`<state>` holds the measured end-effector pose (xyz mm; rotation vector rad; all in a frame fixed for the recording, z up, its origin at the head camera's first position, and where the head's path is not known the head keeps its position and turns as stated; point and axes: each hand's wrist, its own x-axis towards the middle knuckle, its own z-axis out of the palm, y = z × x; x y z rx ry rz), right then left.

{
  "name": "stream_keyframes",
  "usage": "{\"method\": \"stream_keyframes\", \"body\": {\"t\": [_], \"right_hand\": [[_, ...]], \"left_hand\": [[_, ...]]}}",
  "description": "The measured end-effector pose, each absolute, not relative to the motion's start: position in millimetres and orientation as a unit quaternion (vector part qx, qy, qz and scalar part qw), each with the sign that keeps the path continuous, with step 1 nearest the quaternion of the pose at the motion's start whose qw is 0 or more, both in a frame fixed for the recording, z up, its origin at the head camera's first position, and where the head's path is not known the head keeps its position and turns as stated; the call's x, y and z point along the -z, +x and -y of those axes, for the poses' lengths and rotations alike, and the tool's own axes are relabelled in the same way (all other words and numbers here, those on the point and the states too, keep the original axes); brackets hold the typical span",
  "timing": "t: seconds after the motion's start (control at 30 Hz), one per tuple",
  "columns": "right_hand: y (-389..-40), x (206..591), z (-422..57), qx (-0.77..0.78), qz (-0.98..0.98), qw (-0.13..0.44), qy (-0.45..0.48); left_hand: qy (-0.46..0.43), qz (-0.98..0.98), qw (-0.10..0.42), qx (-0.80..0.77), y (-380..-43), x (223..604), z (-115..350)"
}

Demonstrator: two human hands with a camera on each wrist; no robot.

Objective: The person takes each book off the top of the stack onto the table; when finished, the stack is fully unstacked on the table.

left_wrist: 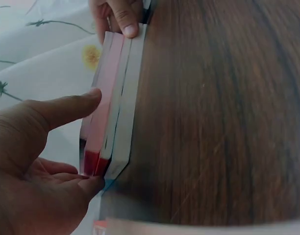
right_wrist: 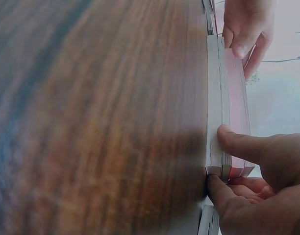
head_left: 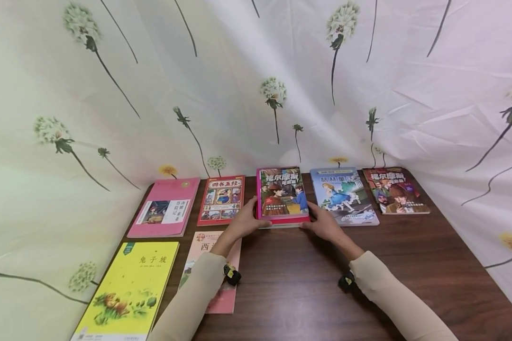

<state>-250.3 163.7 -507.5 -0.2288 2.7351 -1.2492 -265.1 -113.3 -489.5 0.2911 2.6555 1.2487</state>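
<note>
A small stack of books stands at the back middle of the table, between my two hands. On top lies a comic-style book [head_left: 283,192] with figures on its cover, and a bright pink book [head_left: 288,220] shows beneath it. The page edges [right_wrist: 215,107] of several books face front in the right wrist view. My left hand [head_left: 246,219] holds the stack's left side, thumb at the front edge and fingers at the side. Around the right front corner my right hand [head_left: 325,223] grips it, thumb against the page edges.
Left of the stack lie a red book [head_left: 221,200] and a pink book [head_left: 166,208]. In front are a yellow book [head_left: 132,289] and a pale pink book [head_left: 222,293], partly under my left arm. A blue book [head_left: 343,196] and a dark book [head_left: 397,192] lie right.
</note>
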Motion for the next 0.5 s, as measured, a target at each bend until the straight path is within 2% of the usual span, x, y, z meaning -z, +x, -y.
{"method": "stream_keyframes", "body": {"t": [0.5], "right_hand": [[-250.4, 508.8, -164.8, 0.417, -0.904, 0.058, -0.078]], "left_hand": [[0.065, -0.892, 0.115, -0.432, -264.2, 498.1, 104.4]]}}
